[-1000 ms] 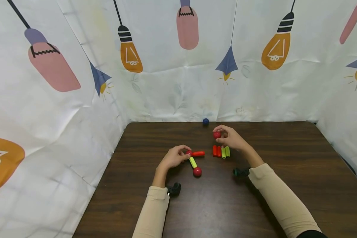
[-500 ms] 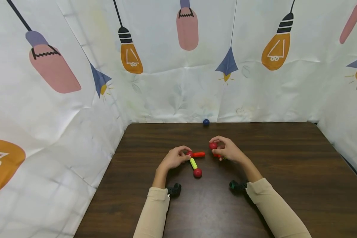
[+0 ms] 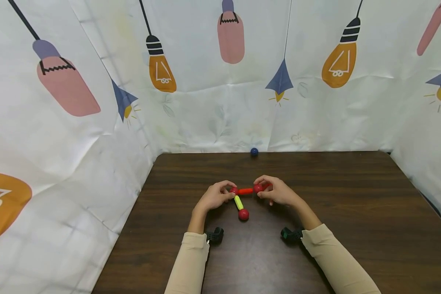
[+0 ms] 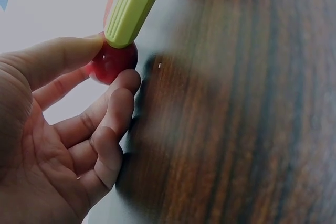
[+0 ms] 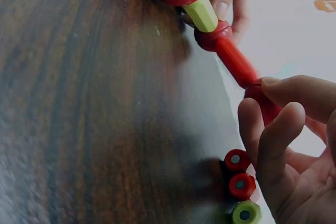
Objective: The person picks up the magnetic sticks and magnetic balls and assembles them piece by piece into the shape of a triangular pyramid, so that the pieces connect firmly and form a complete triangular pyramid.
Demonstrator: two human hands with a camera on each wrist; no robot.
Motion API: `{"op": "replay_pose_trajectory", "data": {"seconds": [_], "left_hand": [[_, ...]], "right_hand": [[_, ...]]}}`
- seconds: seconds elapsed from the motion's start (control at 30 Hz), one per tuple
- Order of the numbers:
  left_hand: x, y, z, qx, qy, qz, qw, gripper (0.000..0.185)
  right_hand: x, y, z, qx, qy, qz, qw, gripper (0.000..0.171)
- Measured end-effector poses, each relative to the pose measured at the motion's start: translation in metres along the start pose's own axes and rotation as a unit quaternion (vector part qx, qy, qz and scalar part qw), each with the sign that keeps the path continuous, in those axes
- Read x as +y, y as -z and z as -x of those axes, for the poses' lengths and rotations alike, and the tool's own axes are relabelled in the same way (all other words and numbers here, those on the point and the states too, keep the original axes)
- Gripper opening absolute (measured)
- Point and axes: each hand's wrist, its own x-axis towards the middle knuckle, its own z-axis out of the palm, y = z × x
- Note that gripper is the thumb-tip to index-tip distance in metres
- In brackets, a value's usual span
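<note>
The left hand (image 3: pixel 214 196) pinches a red ball (image 3: pixel 234 190) between thumb and fingertips; in the left wrist view the ball (image 4: pixel 111 61) sits against the thumb and the index fingertip, with the remaining fingers loosely curled below it. Two rods join at this ball: an orange-red rod (image 3: pixel 245 190) running to the right, and a yellow-green rod (image 3: pixel 238 201) running toward the person. The yellow-green rod ends in a second red ball (image 3: pixel 243 214), which rests on the dark wooden table (image 3: pixel 353 196).

The right hand (image 3: pixel 277 194) pinches a third red ball (image 3: pixel 258 188) with thumb and curled fingers. This ball touches the free right end of the orange-red rod. In the right wrist view the assembly reads as ball, yellow-green rod (image 5: pixel 200 13), ball, orange-red rod (image 5: pixel 235 61), then the gripped ball (image 5: pixel 265 106).

Three spare rods lie side by side on the table just beside the right hand, seen end-on: two red rods (image 5: pixel 239 174) and one green rod (image 5: pixel 246 212).

A blue ball (image 3: pixel 254 151) lies at the far table edge, well apart from both hands, against the printed backdrop (image 3: pixel 220 73).
</note>
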Motion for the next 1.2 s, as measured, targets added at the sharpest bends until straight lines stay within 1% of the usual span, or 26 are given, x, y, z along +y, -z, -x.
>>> {"op": "replay_pose_trajectory", "data": {"seconds": [0.4, 0.7, 0.83, 0.93, 1.2], "left_hand": [[0.002, 0.001, 0.001, -0.005, -0.001, 0.001, 1.0000, 0.025], [0.003, 0.002, 0.004, -0.009, -0.004, -0.005, 0.9999, 0.024], [0.003, 0.002, 0.004, -0.008, 0.000, -0.007, 0.9999, 0.024], [0.003, 0.003, 0.004, -0.004, 0.000, -0.009, 1.0000, 0.024], [0.000, 0.006, 0.006, 0.016, 0.012, -0.012, 0.9997, 0.022]], "right_hand": [[-0.005, 0.003, 0.005, 0.001, -0.001, 0.014, 1.000, 0.034], [-0.005, 0.010, 0.010, 0.012, -0.005, 0.000, 1.000, 0.032], [-0.004, 0.020, 0.013, 0.027, 0.000, -0.005, 1.000, 0.036], [-0.001, 0.031, 0.017, 0.047, 0.002, -0.002, 0.999, 0.037], [0.008, 0.059, 0.028, 0.099, -0.010, 0.004, 0.995, 0.036]]}}
